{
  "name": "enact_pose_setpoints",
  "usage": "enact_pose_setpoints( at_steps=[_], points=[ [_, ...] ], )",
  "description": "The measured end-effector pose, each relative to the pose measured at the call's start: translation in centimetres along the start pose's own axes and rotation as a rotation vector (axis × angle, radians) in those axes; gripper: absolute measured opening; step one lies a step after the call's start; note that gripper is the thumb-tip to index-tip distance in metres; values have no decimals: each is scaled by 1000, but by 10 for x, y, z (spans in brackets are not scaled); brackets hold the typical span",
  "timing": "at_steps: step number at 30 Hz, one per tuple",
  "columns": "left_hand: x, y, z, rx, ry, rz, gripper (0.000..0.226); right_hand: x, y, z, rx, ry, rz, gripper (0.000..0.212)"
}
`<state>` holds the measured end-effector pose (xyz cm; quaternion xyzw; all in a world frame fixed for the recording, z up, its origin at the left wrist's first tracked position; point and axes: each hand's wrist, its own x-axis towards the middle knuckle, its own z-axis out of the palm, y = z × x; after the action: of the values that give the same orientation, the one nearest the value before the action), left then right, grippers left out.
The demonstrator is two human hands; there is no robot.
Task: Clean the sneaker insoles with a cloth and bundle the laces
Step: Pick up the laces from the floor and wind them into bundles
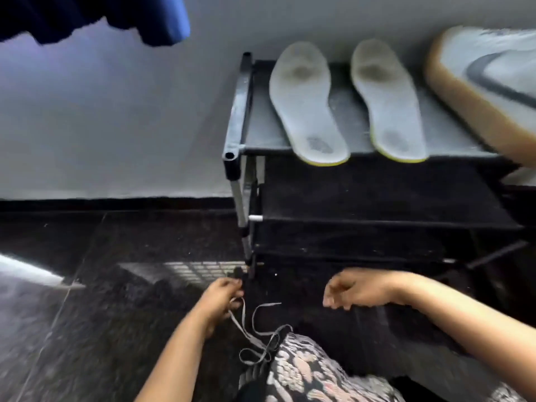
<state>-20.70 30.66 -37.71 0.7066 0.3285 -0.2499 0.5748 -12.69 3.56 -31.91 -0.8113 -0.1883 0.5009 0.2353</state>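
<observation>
One head-worn view — looking steeply down and forward, close over the hands, toward the shoe rack [348, 219].

Two grey insoles [309, 103] [387, 100] flat on rack's top shelf, heels overhanging, grey laces [255, 335] loosely tangled below.

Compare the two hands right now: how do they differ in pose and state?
The left hand is pinched shut on the grey lace, low by the rack's leg; the right hand holds nothing, fingers loosely curled, palm down. The lace trails from the left hand only; the right hand is apart from it. Both hover above the dark floor.
</observation>
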Motion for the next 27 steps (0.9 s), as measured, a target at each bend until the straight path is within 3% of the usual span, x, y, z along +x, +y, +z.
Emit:
enact_pose_setpoints(
  at_steps=[4, 7, 13, 16, 23, 27],
  points=[
    [53, -111, -10, 194, 104, -136, 5, 88, 25, 52, -210, -4, 17, 23],
    [70, -158, -6, 344, 52, -200, 30, 141, 44, 91, -249, -72, 63, 27],
    [92, -173, 3, 381, -62, -213, 45, 205, 84, 151, -542, -141, 101, 35],
    [102, -176, 8, 373, -58, -216, 34, 227, 92, 172, -656, -154, 112, 43],
    [101, -189, 16, 320, -17, -283, 30, 246, 89, 195, -725, -183, 174, 42],
    [98, -190, 18, 289, -7, -285, 28, 251, 92, 192, -712, -113, 150, 46]
  ],
)
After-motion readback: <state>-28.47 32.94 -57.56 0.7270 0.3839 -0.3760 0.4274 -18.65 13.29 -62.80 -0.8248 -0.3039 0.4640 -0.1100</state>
